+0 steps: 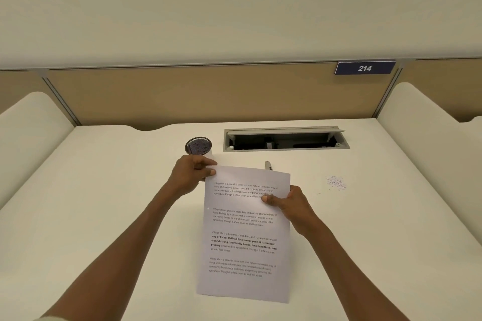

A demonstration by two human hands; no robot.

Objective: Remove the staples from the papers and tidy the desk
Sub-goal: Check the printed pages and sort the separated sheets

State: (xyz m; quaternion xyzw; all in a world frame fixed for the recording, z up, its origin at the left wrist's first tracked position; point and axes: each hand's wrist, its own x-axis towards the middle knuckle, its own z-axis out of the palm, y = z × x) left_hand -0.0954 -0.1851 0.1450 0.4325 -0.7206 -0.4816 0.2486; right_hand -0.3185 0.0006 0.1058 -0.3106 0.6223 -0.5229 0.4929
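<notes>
The left hand [191, 173] pinches the top left corner of the papers [245, 237], thumb on the printed face and the other fingers curled behind the edge. The right hand [288, 203] pinches the right edge a little below the top, its thumb pressed flat on the front over the end of the first paragraph, the fingers hidden behind the sheet. Between the two hands the papers are held up above the desk [104, 203], upright and facing the person, the top edge slightly bowed. The front sheet is white, with four blocks of small black print; part of the third block is in bold. Whether a staple remains in the pinched corner cannot be told.

Just behind the papers' top left corner, past the left hand, stands a mesh pen cup [198, 146]. Behind their top right corner the tip of a small grey tool [268, 165] pokes up. To the right of the papers lies a scatter of loose staples [336, 182]. Farther back from the papers is an open cable tray [285, 139], and above it a panel sign [365, 68] reading 214.
</notes>
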